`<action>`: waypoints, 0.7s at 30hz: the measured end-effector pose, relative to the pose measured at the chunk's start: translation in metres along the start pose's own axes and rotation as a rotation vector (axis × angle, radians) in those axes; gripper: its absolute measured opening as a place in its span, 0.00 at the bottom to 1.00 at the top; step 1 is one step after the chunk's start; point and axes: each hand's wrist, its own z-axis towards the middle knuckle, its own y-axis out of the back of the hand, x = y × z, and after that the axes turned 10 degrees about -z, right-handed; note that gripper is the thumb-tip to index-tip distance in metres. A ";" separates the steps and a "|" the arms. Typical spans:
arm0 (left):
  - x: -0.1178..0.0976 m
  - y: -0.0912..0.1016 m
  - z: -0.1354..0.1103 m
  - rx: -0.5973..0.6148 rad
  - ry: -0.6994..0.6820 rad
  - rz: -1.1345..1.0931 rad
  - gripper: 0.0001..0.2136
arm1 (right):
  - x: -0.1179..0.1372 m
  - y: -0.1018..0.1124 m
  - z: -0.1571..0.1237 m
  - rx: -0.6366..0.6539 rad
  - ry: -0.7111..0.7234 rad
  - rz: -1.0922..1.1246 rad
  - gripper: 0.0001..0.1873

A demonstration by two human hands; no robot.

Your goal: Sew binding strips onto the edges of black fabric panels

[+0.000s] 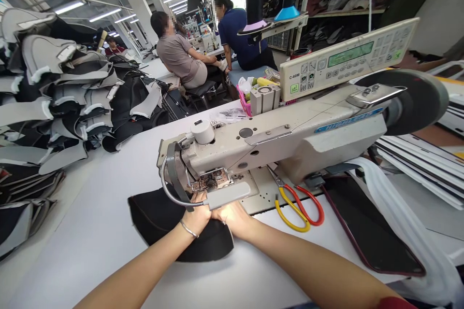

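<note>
A black fabric piece (208,246) with a curved edge lies on the white tabletop, its far part under the head of the sewing machine (232,149). My left hand (197,219), with a bracelet at the wrist, is closed on the fabric just in front of the needle area. Against it, my right hand (234,217) grips the same piece with fingers curled. The grey lamp (228,195) on a flexible neck covers some of my fingertips. Needle and stitching point are hard to make out.
Scissors (299,207) with red and yellow handles lie right of my right hand, near a dark phone-like slab (373,227) and white strip (395,203). Grey and black pieces (68,82) are piled at left. A control panel (348,60) tops the machine. Two people sit beyond.
</note>
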 end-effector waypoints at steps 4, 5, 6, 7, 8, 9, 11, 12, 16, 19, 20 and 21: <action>0.005 0.007 -0.004 -0.010 -0.082 -0.005 0.15 | -0.001 0.010 -0.003 0.044 0.157 -0.044 0.11; 0.009 0.009 -0.005 -0.020 -0.112 -0.015 0.14 | -0.002 0.014 -0.005 0.084 0.247 -0.060 0.11; 0.013 0.010 -0.006 -0.032 -0.134 -0.027 0.14 | -0.002 0.019 -0.006 0.129 0.334 -0.078 0.11; 0.017 0.011 -0.007 -0.046 -0.144 -0.039 0.15 | -0.003 0.022 -0.008 0.173 0.404 -0.094 0.12; 0.022 0.011 -0.007 -0.060 -0.142 -0.051 0.15 | -0.002 0.024 -0.009 0.208 0.445 -0.108 0.12; 0.027 0.011 -0.006 -0.072 -0.132 -0.062 0.16 | -0.002 0.024 -0.010 0.228 0.458 -0.120 0.12; 0.035 0.009 -0.005 -0.086 -0.122 -0.081 0.16 | 0.002 0.021 -0.010 0.230 0.448 -0.163 0.13; 0.038 0.007 -0.004 -0.088 -0.129 -0.091 0.16 | 0.005 0.018 -0.011 0.216 0.442 -0.190 0.13; 0.038 0.001 -0.002 -0.117 -0.210 -0.125 0.14 | 0.025 -0.005 -0.008 0.067 0.366 -0.335 0.15; 0.031 -0.002 -0.002 -0.148 -0.219 -0.126 0.14 | 0.043 -0.028 0.000 -0.018 0.262 -0.463 0.15; 0.029 -0.002 -0.002 -0.149 -0.207 -0.128 0.14 | 0.048 -0.036 0.005 0.000 0.227 -0.498 0.15; 0.027 -0.001 -0.002 -0.147 -0.195 -0.132 0.14 | 0.052 -0.042 0.010 0.037 0.192 -0.525 0.16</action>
